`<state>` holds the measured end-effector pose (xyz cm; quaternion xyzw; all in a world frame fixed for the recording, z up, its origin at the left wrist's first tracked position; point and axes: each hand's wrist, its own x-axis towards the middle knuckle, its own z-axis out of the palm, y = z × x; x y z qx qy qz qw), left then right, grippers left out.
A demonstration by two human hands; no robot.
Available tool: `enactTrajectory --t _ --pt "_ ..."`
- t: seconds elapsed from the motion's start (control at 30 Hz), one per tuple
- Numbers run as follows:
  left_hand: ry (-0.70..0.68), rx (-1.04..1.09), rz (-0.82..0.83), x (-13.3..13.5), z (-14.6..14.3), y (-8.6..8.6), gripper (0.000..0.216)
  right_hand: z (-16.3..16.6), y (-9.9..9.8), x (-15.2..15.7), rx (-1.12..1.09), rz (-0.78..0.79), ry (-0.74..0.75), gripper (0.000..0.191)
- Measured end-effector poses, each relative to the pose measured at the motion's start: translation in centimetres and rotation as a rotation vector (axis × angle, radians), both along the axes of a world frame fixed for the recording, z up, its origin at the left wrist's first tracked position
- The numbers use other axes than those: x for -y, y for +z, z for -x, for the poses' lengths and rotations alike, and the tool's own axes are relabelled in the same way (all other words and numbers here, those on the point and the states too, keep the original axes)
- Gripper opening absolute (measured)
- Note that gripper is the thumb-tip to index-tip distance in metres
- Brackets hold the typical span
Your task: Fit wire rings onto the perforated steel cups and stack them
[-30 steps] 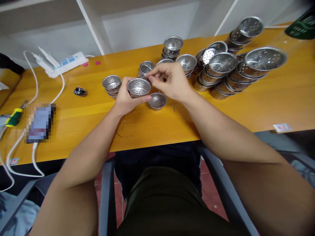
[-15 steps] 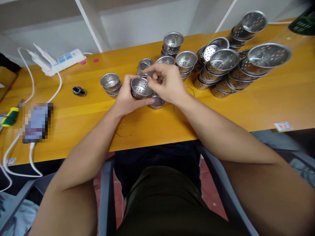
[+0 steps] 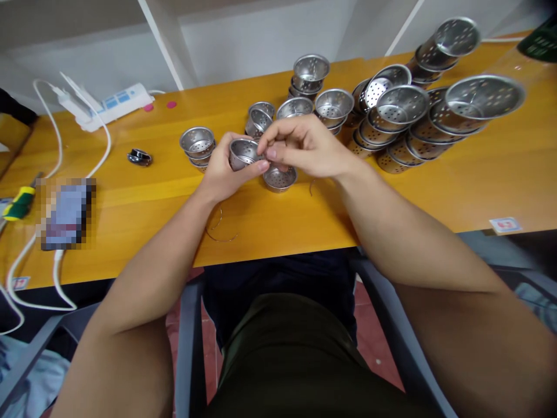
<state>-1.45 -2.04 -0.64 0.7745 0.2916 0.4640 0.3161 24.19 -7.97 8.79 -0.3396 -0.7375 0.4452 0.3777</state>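
Note:
My left hand [image 3: 224, 171] is wrapped round a small perforated metal cup [image 3: 243, 153], its mouth tilted up towards me. At the cup's right rim, my right hand [image 3: 304, 145] pinches with thumb and forefinger; whatever sits between those fingertips is too small to make out. Just below the right fingers another perforated cup [image 3: 279, 179] stands on the table, partly covered. Behind my hands are more such cups, among them a tilted one [image 3: 260, 118] and a stacked one [image 3: 334, 105]. A thin curved wire [image 3: 223, 238] lies near my left wrist.
Stacks of perforated cups [image 3: 402, 107] crowd the table's right side, and a short stack [image 3: 198, 144] is left of my hands. Further left are a black shiny object [image 3: 140, 157], a phone [image 3: 67, 215] on a white cable, a power strip [image 3: 117, 107] and a yellow-green handled tool [image 3: 20, 203].
My right hand has shifted slightly right and down along the cup's rim, its fingers drawn closer together. My left hand keeps its hold, with the cup turned a little.

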Motion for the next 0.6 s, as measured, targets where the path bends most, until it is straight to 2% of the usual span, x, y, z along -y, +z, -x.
enactTrajectory --t 0.1,0.23,0.33,0.5,0.6 --pt "-0.058 0.002 0.035 -0.2 0.1 -0.1 0.101 -0.6 0.0 -0.2 -0.053 0.041 0.078 0.069" --pt "-0.134 -0.015 -0.023 -0.6 0.2 -0.1 0.109 -0.3 -0.1 -0.2 -0.062 0.048 0.058 0.072" --pt "-0.117 -0.010 -0.048 -1.1 0.3 -0.5 0.109 0.0 -0.3 0.0 -0.065 0.024 0.045 0.071" --pt "-0.120 0.004 -0.183 -1.6 0.6 -1.1 0.109 0.2 -0.8 0.0 -0.033 0.000 0.028 0.070" --pt "-0.092 -0.036 -0.127 -1.2 0.6 -0.7 0.107 0.3 -1.1 0.0 -0.033 -0.018 0.021 0.068"
